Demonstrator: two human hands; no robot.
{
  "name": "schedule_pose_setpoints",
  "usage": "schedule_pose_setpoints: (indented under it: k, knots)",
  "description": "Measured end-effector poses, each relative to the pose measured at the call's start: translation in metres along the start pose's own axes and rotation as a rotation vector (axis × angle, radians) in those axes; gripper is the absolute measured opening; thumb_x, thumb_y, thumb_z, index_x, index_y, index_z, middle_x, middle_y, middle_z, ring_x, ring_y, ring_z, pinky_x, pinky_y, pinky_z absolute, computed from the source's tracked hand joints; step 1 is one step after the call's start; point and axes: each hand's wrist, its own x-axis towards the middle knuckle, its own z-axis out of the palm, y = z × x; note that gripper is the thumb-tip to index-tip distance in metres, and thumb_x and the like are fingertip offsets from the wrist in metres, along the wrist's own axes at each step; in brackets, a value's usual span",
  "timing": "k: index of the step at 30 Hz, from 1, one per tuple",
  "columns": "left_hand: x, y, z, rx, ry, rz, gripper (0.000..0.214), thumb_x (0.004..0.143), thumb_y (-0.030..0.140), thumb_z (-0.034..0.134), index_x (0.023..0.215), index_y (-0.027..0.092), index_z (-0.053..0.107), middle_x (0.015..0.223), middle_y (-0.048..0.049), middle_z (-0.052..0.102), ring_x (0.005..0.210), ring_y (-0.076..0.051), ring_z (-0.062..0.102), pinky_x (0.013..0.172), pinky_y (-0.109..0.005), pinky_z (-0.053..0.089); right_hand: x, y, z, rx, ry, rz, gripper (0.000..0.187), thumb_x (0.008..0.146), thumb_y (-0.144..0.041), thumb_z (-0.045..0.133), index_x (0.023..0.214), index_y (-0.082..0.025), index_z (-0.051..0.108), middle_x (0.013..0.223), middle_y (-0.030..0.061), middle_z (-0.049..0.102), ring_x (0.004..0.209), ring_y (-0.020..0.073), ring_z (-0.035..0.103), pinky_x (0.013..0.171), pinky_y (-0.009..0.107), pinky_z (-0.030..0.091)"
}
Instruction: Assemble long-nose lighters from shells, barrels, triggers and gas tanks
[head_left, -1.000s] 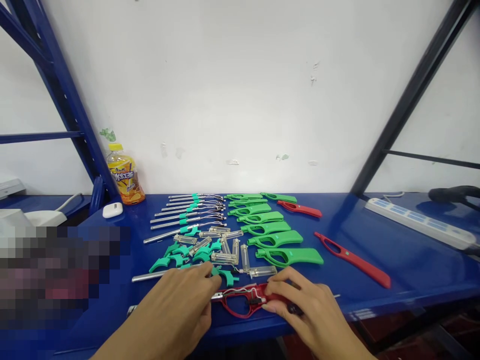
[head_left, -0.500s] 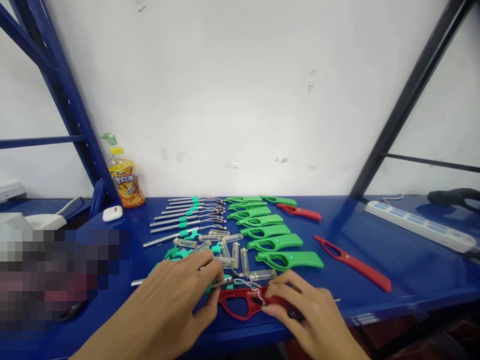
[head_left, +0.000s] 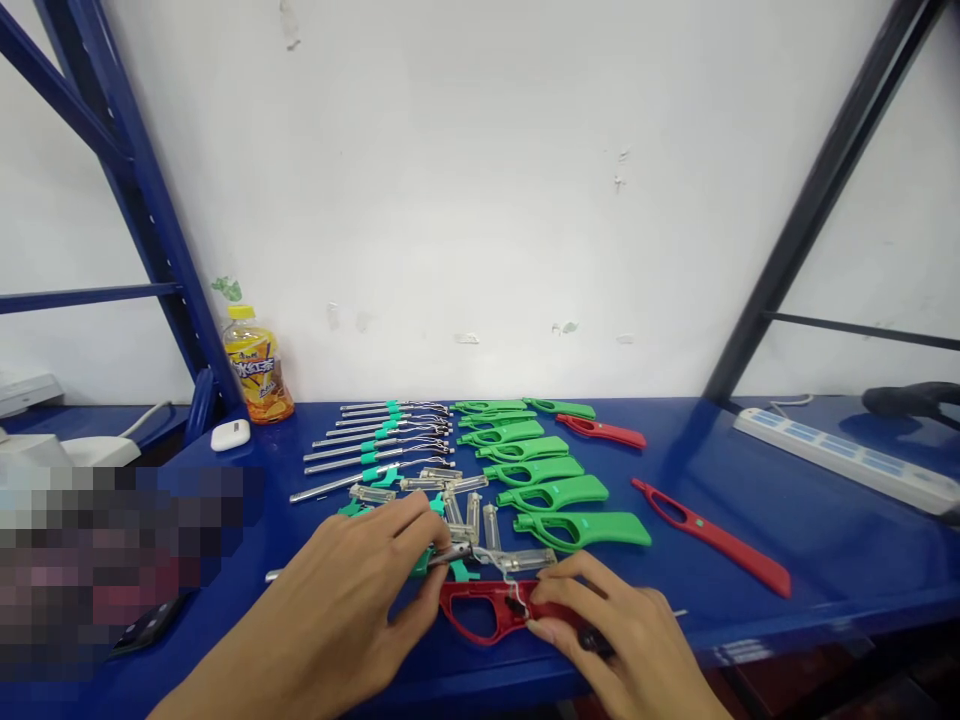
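My left hand (head_left: 360, 590) is closed in a pinch on the end of a metal tube part (head_left: 454, 550) with thin wires, held just above a red plastic handle shell (head_left: 487, 608) at the table's front edge. My right hand (head_left: 607, 625) presses its fingers on the right part of that red shell, where the wires meet a small black piece (head_left: 516, 603). Just beyond lie rows of green handle shells (head_left: 555, 492), clear plastic tanks (head_left: 471, 510), teal triggers (head_left: 352, 508) and metal tubes with teal collars (head_left: 375, 450).
Two more red shells (head_left: 712, 538) (head_left: 600, 432) lie to the right on the blue table (head_left: 825, 540). A juice bottle (head_left: 256, 366) and a white case (head_left: 230, 434) stand at the back left, a power strip (head_left: 847, 460) at the right. A blurred patch covers the left.
My left hand has lifted the metal tube off the red shell and drawn it up and back, with the wires trailing. My right hand has stayed on the shell. The view tilted slightly down.
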Motion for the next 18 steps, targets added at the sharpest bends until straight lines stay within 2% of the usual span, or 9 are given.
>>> schedule_pose_setpoints:
  k: [5, 9, 14, 16, 18]
  knots:
    - [-0.005, -0.007, -0.013, 0.009, 0.169, 0.045, 0.018, 0.102, 0.018, 0.049, 0.108, 0.028, 0.063, 0.097, 0.0023, 0.072, 0.076, -0.017, 0.068, 0.066, -0.03, 0.045, 0.001, 0.0, -0.001, 0.003, -0.013, 0.007, 0.037, 0.115, -0.055, 0.045, 0.107, -0.034, 0.074, 0.108, -0.0018, 0.08, 0.082, 0.0152, 0.081, 0.065, 0.024, 0.058]
    - [-0.008, -0.009, -0.018, 0.018, 0.217, 0.07, 0.018, 0.102, 0.017, 0.051, 0.106, 0.028, 0.064, 0.095, 0.0025, 0.073, 0.075, -0.015, 0.069, 0.066, -0.028, 0.047, 0.0, 0.002, 0.0, 0.003, -0.001, 0.008, 0.037, 0.114, -0.056, 0.046, 0.105, -0.034, 0.075, 0.106, -0.0015, 0.08, 0.081, 0.0156, 0.082, 0.067, 0.024, 0.06]
    - [-0.005, 0.002, -0.01, 0.006, 0.2, 0.073, 0.02, 0.102, 0.016, 0.05, 0.109, 0.028, 0.064, 0.103, 0.0016, 0.071, 0.088, -0.018, 0.071, 0.073, -0.03, 0.049, 0.0, 0.005, 0.004, 0.013, 0.01, 0.004, 0.03, 0.112, -0.052, 0.053, 0.108, -0.033, 0.075, 0.111, 0.0014, 0.08, 0.084, 0.017, 0.082, 0.07, 0.023, 0.063]
    - [-0.002, 0.006, -0.007, 0.004, 0.155, 0.068, 0.019, 0.102, 0.016, 0.049, 0.106, 0.028, 0.064, 0.098, 0.0018, 0.069, 0.081, -0.018, 0.07, 0.068, -0.031, 0.048, -0.002, 0.005, 0.003, 0.01, 0.084, -0.017, 0.023, 0.11, -0.049, 0.06, 0.115, -0.033, 0.075, 0.12, 0.0035, 0.079, 0.089, 0.0183, 0.083, 0.069, 0.023, 0.064]
    - [-0.001, 0.009, -0.004, 0.017, 0.116, 0.056, 0.021, 0.101, 0.015, 0.047, 0.105, 0.027, 0.064, 0.097, 0.0013, 0.068, 0.073, -0.018, 0.069, 0.063, -0.031, 0.047, -0.006, 0.003, -0.003, 0.009, 0.228, -0.045, 0.018, 0.107, -0.044, 0.065, 0.119, -0.033, 0.074, 0.121, 0.0053, 0.079, 0.091, 0.0194, 0.083, 0.067, 0.023, 0.065]
